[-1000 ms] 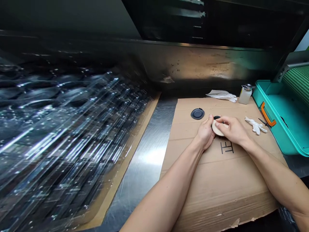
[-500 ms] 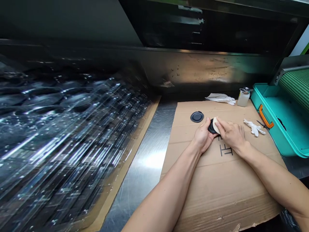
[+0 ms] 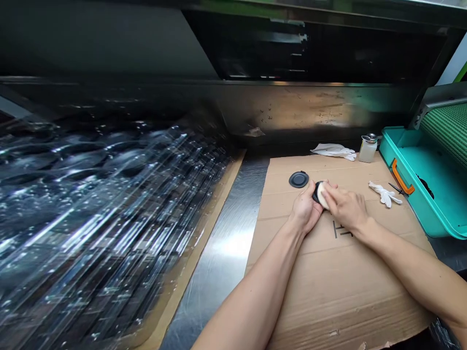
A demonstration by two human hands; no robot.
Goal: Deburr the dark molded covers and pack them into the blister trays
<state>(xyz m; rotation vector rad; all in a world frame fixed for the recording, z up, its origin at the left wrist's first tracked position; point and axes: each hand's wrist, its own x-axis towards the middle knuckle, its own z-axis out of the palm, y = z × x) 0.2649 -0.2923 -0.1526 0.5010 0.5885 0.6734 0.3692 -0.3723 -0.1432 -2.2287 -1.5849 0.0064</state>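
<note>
My left hand [image 3: 305,206] grips a small black round piece [image 3: 315,191] above the cardboard sheet [image 3: 328,272]. Fingers of my right hand [image 3: 345,203] are closed on a cream-coloured round pad [image 3: 323,195], which lies against the face of the black piece and covers much of it. Just left of my hands, a dark round disc [image 3: 298,179] with a small tab lies flat on the cardboard.
Clear plastic trays [image 3: 109,218] are stacked at the left, beside a bare metal strip [image 3: 226,243]. Behind my hands are a white cloth glove [image 3: 333,150] and a small bottle [image 3: 368,148]. At right lie another glove [image 3: 385,194] and a teal bin [image 3: 423,204] with an orange handle.
The cream pad has shifted slightly left and down over the black piece, and my right hand has moved with it. The whole view has shifted slightly.
</note>
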